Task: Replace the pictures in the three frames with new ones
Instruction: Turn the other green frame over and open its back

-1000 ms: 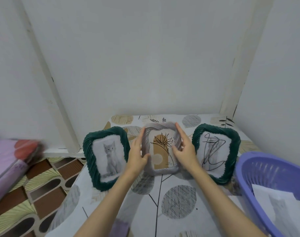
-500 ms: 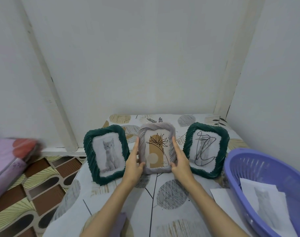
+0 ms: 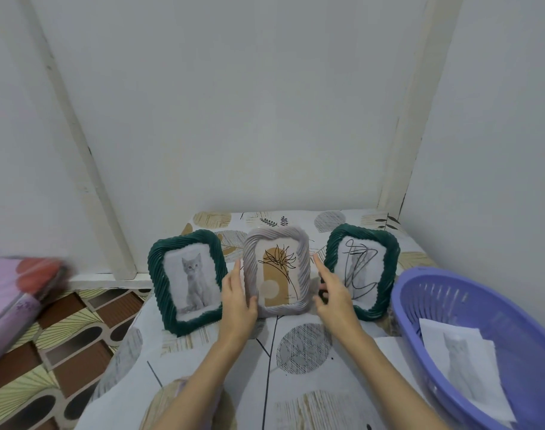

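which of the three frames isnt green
The middle frame, pale grey-white, showing a line-drawn plant. The cat frame to its left and the scribble frame to its right are both dark green.

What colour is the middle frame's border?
Pale grey-lilac, with a twisted rope pattern on the middle frame; head view.

You are seeing three frames standing upright in a row on the table: the left green frame (image 3: 187, 280) showing a grey kitten, the grey-white middle frame (image 3: 277, 274) showing a line-drawn plant, the right green frame (image 3: 362, 270) showing a black scribble.
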Demonstrator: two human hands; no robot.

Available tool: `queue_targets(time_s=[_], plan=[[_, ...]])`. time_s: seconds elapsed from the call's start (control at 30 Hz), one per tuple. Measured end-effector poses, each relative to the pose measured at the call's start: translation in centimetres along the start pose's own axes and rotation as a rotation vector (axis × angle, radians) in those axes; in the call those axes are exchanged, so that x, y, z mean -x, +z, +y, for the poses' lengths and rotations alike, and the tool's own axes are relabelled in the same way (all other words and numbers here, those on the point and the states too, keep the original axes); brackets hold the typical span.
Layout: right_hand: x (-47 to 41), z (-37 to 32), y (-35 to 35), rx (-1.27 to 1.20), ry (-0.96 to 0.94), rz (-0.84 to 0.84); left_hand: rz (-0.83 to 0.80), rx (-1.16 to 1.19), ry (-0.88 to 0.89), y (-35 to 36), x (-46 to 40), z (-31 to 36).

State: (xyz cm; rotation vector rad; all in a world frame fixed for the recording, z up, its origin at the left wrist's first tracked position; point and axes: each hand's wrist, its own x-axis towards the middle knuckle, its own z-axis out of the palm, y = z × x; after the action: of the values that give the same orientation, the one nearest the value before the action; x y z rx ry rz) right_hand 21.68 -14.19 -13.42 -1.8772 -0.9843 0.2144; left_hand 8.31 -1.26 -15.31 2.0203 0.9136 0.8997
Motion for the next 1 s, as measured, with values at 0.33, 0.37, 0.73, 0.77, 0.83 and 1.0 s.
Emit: queue_targets(time_s=[0.33,0.37,0.73,0.77,0.83,1.0], plan=[[-3.8,0.4,-11.1,0.002,0.274,0.378,-0.194,0.05,0.253,4.1,2.3,6.9],[-4.1,0.6,-11.4,-0.069,0.287,0.335,-0.234,0.104,0.207,4.3,2.4,7.3],[-2.1,-1.5,-13.2,-0.299,0.12,0.44,-0.3,0.272,0.092,3.5,1.7,10.7],[-1.9,-2.0,-13.6,-0.314,0.088,0.436,-0.306,0.298,0.089,3.3,1.6,11.0],[-1.3,-3.0,-14.4,-0.363,0.052,0.39,-0.327,0.359,0.049,2.7,1.6,11.6],[1.5,-4.8,-14.7,-0.403,0.062,0.197,-0.37,0.53,-0.053,0.2,3.5,12.3]])
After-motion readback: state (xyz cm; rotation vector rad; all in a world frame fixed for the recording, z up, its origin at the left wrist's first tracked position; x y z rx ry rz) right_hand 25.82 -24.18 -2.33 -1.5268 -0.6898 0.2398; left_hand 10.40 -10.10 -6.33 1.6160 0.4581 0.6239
